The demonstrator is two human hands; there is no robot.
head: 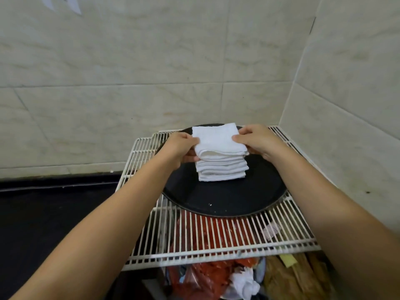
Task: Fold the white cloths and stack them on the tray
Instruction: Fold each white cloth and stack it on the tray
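On the round black tray (227,200), which sat on a white wire rack (216,250) in the corner, a stack of folded white cloths (223,167) stood a little behind the middle. The left hand (177,146) and the right hand (257,141) each pinched one side of the top cloth (214,137), thumbs above and fingers curled under its edge. To do this step well, I judged, both sides should go down together, the edges matched with the cloths below, then a light press so the pile did not lean. Pale marbled tiles (151,61) covered both walls, a dark counter (43,213) lay at the left, and red packets (201,276) showed under the rack.
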